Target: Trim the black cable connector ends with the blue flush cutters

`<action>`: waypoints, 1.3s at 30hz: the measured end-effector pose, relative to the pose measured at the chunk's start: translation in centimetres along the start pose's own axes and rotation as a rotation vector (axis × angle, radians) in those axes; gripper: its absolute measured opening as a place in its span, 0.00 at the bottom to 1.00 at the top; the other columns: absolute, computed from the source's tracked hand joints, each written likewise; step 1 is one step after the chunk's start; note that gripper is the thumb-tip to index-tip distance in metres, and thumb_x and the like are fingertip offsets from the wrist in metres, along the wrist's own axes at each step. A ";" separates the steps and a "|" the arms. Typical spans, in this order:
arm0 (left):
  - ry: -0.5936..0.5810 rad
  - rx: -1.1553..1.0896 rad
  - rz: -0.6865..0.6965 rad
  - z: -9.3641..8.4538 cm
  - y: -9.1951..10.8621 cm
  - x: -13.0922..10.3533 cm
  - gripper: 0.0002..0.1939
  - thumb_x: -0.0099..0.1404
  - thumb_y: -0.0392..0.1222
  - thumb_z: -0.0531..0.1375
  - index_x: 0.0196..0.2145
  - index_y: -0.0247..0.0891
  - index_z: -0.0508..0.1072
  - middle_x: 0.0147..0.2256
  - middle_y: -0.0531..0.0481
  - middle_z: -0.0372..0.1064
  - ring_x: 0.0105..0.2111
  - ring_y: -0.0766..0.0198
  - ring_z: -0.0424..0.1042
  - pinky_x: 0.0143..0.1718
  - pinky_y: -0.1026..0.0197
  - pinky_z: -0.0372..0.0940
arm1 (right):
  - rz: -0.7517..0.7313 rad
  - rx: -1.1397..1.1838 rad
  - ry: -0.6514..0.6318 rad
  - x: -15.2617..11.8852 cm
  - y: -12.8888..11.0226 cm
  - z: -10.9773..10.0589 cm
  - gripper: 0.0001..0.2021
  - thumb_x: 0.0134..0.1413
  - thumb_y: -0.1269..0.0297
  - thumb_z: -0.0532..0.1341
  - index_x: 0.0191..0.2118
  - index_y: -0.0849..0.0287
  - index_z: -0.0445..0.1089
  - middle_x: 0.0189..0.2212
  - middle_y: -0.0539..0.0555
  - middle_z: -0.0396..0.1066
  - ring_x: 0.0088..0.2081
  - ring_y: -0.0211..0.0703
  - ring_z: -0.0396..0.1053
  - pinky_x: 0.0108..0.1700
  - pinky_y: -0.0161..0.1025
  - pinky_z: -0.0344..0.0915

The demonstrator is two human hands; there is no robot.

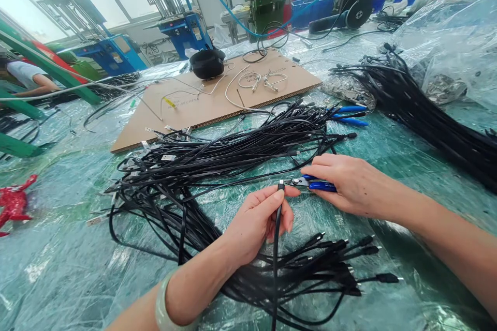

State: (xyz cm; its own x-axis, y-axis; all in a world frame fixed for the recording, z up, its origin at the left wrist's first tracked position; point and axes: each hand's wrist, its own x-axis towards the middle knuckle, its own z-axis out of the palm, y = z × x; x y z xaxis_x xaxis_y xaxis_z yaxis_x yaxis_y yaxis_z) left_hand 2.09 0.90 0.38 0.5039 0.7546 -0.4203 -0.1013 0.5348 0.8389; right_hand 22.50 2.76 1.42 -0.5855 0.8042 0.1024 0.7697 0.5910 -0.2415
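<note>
My left hand [256,217] pinches a black cable [277,238] just below its plug, whose metal tip points up. The rest of that cable hangs down toward the bottom edge. Closed around the blue handles of a pair of cutting pliers [320,185] is my right hand [349,183]. The pliers' jaws lie right beside the plug; whether they touch it I cannot tell. Behind both hands stretches a large bundle of black cables [233,147]. More black cables with plugs [310,269] lie below and right of my left hand.
A flat cardboard sheet [217,101] carries a black bowl [207,63] and some pale cables. Another pair of blue-handled pliers [351,115] lies by the bundle. Further black cables [430,114] are at right. A person's arm [41,84] shows at far left, near a green frame [58,70].
</note>
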 end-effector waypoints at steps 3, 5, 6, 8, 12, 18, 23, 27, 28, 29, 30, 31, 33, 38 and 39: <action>0.003 -0.009 0.000 0.0 0.0 0.0 0.14 0.66 0.44 0.52 0.42 0.34 0.72 0.17 0.55 0.63 0.14 0.74 0.56 0.12 0.72 0.45 | 0.013 -0.006 -0.010 0.1 0.0 0.1 0.10 0.55 0.67 0.57 0.41 0.63 0.71 0.30 0.55 0.67 0.31 0.45 0.66 0.32 0.39 0.61; 0.003 -0.015 0.001 0.0 -0.1 0.0 0.14 0.66 0.44 0.52 0.41 0.34 0.72 0.17 0.55 0.63 0.14 0.74 0.56 0.12 0.72 0.45 | 0.018 -0.009 -0.018 0.1 -0.1 0.1 0.10 0.54 0.67 0.57 0.41 0.63 0.71 0.30 0.55 0.67 0.32 0.45 0.66 0.32 0.39 0.61; 0.002 -0.018 0.001 -0.1 -0.1 0.0 0.14 0.66 0.44 0.52 0.41 0.34 0.72 0.17 0.55 0.63 0.14 0.74 0.56 0.12 0.72 0.45 | 0.020 -0.009 -0.018 0.1 -0.1 0.1 0.09 0.54 0.67 0.57 0.40 0.63 0.71 0.30 0.55 0.67 0.32 0.45 0.66 0.32 0.39 0.61; -0.003 -0.027 0.002 -0.1 -0.1 0.0 0.14 0.66 0.44 0.52 0.41 0.34 0.72 0.17 0.55 0.63 0.14 0.74 0.56 0.12 0.72 0.45 | 0.020 -0.004 -0.020 0.1 -0.1 0.2 0.09 0.54 0.68 0.57 0.40 0.63 0.71 0.30 0.55 0.67 0.32 0.45 0.66 0.32 0.39 0.61; -0.003 -0.036 0.004 0.0 -0.1 0.0 0.14 0.66 0.43 0.52 0.41 0.33 0.72 0.17 0.54 0.63 0.14 0.74 0.55 0.12 0.72 0.45 | 0.019 0.001 -0.014 0.0 -0.1 0.2 0.09 0.54 0.68 0.57 0.41 0.63 0.70 0.30 0.55 0.67 0.32 0.45 0.66 0.32 0.39 0.61; -0.007 -0.043 0.002 -0.1 -0.1 0.0 0.14 0.66 0.44 0.52 0.41 0.33 0.73 0.17 0.54 0.63 0.14 0.74 0.56 0.12 0.72 0.45 | 0.005 -0.009 0.004 0.0 -0.2 0.3 0.09 0.54 0.69 0.57 0.40 0.61 0.70 0.31 0.55 0.68 0.32 0.44 0.66 0.32 0.38 0.61; -0.003 -0.045 -0.005 -0.1 -0.1 0.0 0.14 0.65 0.45 0.54 0.40 0.34 0.73 0.17 0.54 0.63 0.14 0.74 0.56 0.12 0.71 0.45 | 0.011 -0.010 0.007 0.1 -0.2 0.3 0.08 0.53 0.69 0.57 0.39 0.61 0.70 0.30 0.55 0.68 0.32 0.45 0.67 0.32 0.38 0.61; 0.005 -0.032 -0.010 0.0 0.0 0.0 0.14 0.65 0.45 0.53 0.41 0.34 0.72 0.17 0.55 0.63 0.14 0.74 0.56 0.12 0.72 0.45 | 0.018 0.009 -0.021 0.1 -0.3 0.2 0.08 0.54 0.69 0.57 0.40 0.62 0.70 0.30 0.55 0.68 0.31 0.44 0.67 0.32 0.38 0.61; 0.008 -0.025 -0.009 0.0 0.0 -0.1 0.14 0.65 0.45 0.53 0.41 0.34 0.72 0.17 0.55 0.63 0.14 0.74 0.56 0.12 0.72 0.45 | 0.019 0.015 -0.028 0.1 -0.3 0.1 0.08 0.54 0.69 0.57 0.40 0.62 0.70 0.30 0.55 0.69 0.32 0.44 0.67 0.32 0.38 0.61; 0.013 -0.018 -0.008 0.0 0.0 -0.1 0.14 0.65 0.45 0.53 0.41 0.34 0.72 0.17 0.55 0.63 0.14 0.74 0.56 0.12 0.72 0.46 | 0.019 0.019 -0.034 0.1 -0.3 0.1 0.08 0.54 0.70 0.57 0.40 0.62 0.70 0.30 0.55 0.69 0.32 0.44 0.68 0.32 0.37 0.61; 0.017 -0.011 -0.006 0.0 0.1 -0.1 0.14 0.65 0.45 0.53 0.41 0.34 0.72 0.17 0.55 0.63 0.14 0.74 0.56 0.12 0.72 0.46 | 0.019 0.021 -0.039 0.1 -0.3 0.1 0.08 0.54 0.70 0.57 0.40 0.62 0.70 0.30 0.55 0.69 0.32 0.44 0.68 0.31 0.37 0.60; 0.021 -0.004 -0.004 0.0 0.1 -0.1 0.14 0.65 0.46 0.53 0.41 0.34 0.72 0.17 0.55 0.63 0.14 0.73 0.56 0.12 0.72 0.46 | 0.019 0.021 -0.042 0.1 -0.2 0.0 0.08 0.54 0.70 0.57 0.40 0.62 0.70 0.30 0.55 0.69 0.31 0.44 0.68 0.31 0.37 0.60; 0.028 0.008 0.001 0.1 0.1 -0.1 0.14 0.65 0.46 0.53 0.41 0.34 0.72 0.17 0.55 0.63 0.14 0.73 0.55 0.12 0.72 0.46 | 0.015 0.023 -0.046 0.1 -0.2 0.0 0.08 0.54 0.70 0.57 0.39 0.61 0.70 0.30 0.55 0.69 0.30 0.43 0.67 0.31 0.36 0.60; 0.034 0.027 0.009 0.1 0.0 -0.1 0.15 0.63 0.48 0.55 0.40 0.34 0.72 0.16 0.55 0.63 0.14 0.73 0.54 0.12 0.72 0.46 | 0.012 0.043 -0.052 0.0 -0.1 0.0 0.08 0.54 0.70 0.56 0.39 0.61 0.71 0.30 0.55 0.70 0.31 0.44 0.68 0.31 0.37 0.60; 0.034 0.029 0.011 0.1 0.0 -0.1 0.16 0.63 0.48 0.55 0.40 0.34 0.72 0.16 0.55 0.63 0.14 0.73 0.54 0.12 0.72 0.46 | 0.013 0.044 -0.053 0.0 -0.1 0.0 0.08 0.54 0.69 0.56 0.39 0.61 0.71 0.30 0.55 0.70 0.31 0.44 0.68 0.32 0.37 0.60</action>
State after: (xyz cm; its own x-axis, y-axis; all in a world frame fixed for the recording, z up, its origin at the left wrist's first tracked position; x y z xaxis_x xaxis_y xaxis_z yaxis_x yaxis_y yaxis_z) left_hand 2.11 0.74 0.46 0.4736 0.7729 -0.4222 -0.0812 0.5157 0.8529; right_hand 22.46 2.70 1.46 -0.5888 0.8068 0.0484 0.7662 0.5762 -0.2844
